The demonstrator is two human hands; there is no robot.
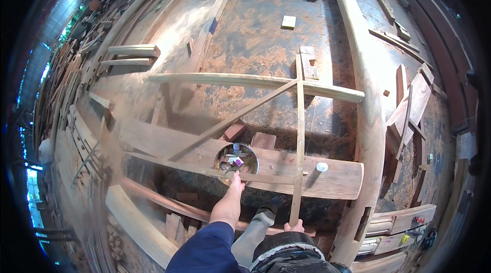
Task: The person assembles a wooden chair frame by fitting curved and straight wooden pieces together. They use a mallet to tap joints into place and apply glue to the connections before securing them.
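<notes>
Triangle of pale wooden strips [300, 135], large and open-framed, lies across a wide plank [337, 175]. The left hand [235, 188] reaches to its crosswise strip, the fingers looking closed on that edge, right at the near rim of a round bowl [253, 157] full of small items. The right hand [294, 228] has its fingers wrapped around the near end of the lengthwise strip. The bowl sits on the plank, partly behind the crosswise strip; to the right of the lengthwise strip stands a small white cylinder [321, 167].

The plank's right end comes close to a thick round log [365, 78], which bounds that side. Beyond the plank, a pale beam [230, 79] runs across to the log; past it, sawdust-strewn floor [250, 42] opens widely around one small block [288, 22]. Nearer, a foot [265, 215] stands in a narrow, dark gap. Stacked timber [64, 99] crowds the left.
</notes>
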